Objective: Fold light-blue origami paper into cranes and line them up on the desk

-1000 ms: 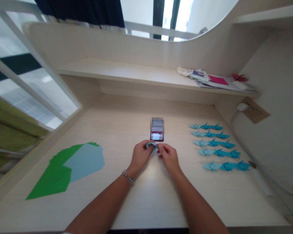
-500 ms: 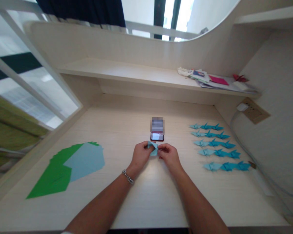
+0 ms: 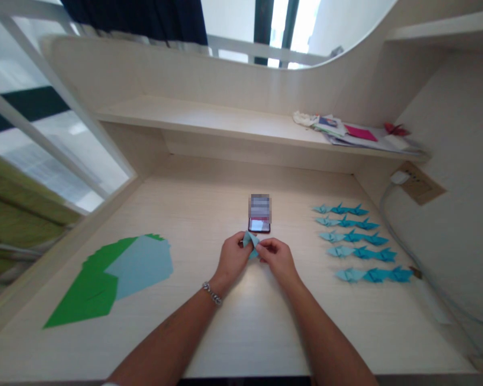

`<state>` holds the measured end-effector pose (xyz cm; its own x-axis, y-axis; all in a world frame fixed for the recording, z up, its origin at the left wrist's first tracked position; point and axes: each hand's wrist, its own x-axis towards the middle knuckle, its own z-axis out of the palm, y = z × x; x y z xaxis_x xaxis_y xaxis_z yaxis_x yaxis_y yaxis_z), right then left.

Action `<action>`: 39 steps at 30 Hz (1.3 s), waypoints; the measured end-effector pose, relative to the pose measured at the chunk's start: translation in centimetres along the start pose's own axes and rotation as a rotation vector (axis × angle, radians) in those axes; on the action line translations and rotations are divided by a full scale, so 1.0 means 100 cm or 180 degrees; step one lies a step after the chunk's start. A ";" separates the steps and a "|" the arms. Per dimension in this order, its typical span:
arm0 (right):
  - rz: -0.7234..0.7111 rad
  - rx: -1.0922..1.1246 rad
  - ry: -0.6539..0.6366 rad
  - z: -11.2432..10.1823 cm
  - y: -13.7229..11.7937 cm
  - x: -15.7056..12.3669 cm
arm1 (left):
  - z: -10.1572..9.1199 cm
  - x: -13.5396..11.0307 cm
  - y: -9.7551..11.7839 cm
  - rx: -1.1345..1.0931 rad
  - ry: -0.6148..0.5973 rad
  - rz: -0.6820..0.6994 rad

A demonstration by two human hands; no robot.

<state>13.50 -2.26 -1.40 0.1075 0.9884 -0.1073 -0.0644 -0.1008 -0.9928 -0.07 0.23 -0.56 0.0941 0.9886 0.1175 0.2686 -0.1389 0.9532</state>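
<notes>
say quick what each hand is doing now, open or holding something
Left hand: closed, holding the light blue paper.
Right hand: closed, pinching that paper's right edge.

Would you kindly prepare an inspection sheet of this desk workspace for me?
Surface: pale wood-grain desktop.
Work pieces: small folded light-blue paper; fanned green and light-blue paper sheets; five rows of blue folded-paper figures.
Clutter: dark-framed rectangular phone on the desktop; loose papers on the pale wooden shelf.
Hands: bare left hand holds the small paper; bare right hand touches its edge.
Cables: pale cable from a white plug in a beige wall socket.
Surroundings: white bars and olive-green fabric, left.
</notes>
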 end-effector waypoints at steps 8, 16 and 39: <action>-0.0112 0.0145 -0.0044 -0.003 0.004 0.002 | 0.000 0.000 0.000 -0.0300 -0.0125 -0.0122; -0.0199 0.0023 0.0124 -0.008 0.004 0.004 | -0.001 0.002 0.005 -0.0617 -0.0287 -0.0143; -0.0120 0.0479 -0.0029 -0.009 0.000 0.002 | -0.003 0.003 -0.002 -0.0396 -0.0452 -0.0032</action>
<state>14.37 -2.17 -1.52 0.1039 0.9922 -0.0689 -0.2085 -0.0460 -0.9769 -0.43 0.54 -0.60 0.2288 0.9705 0.0757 0.1503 -0.1120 0.9823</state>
